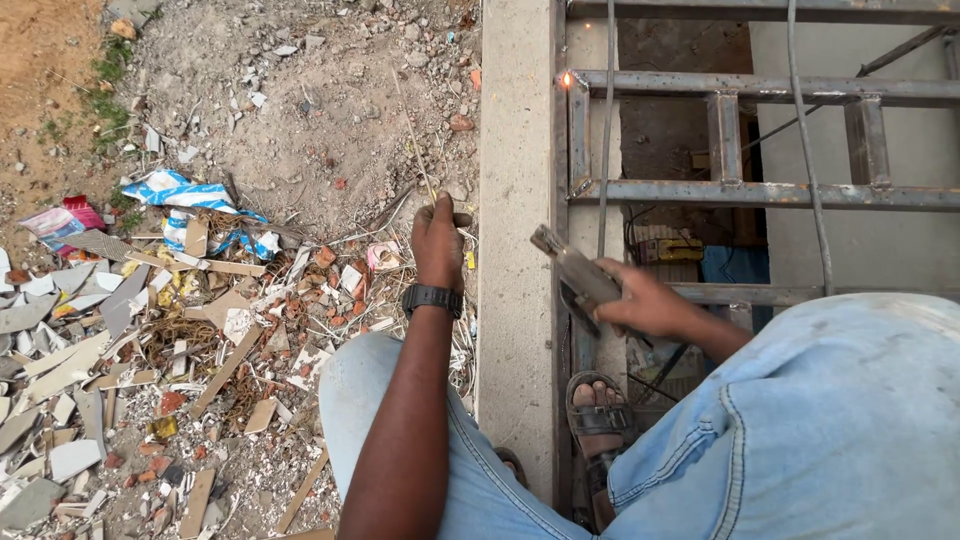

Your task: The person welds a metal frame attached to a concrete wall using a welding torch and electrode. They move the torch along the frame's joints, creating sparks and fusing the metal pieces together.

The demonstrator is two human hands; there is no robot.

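The right hand (640, 300) grips the grey metal electrode holder (578, 275) beside the rusty steel grille (760, 192), the left hand (438, 240) pinches a thin welding rod (415, 135); best seated squarely.

The left hand (438, 243) reaches straight forward, fingers curled shut, a watch on its wrist. The right hand (645, 302) is closed in a grip, forearm angled inward.

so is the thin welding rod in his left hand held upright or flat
Roughly upright: the thin welding rod rises from the left hand, leaning slightly left, over the rubble.
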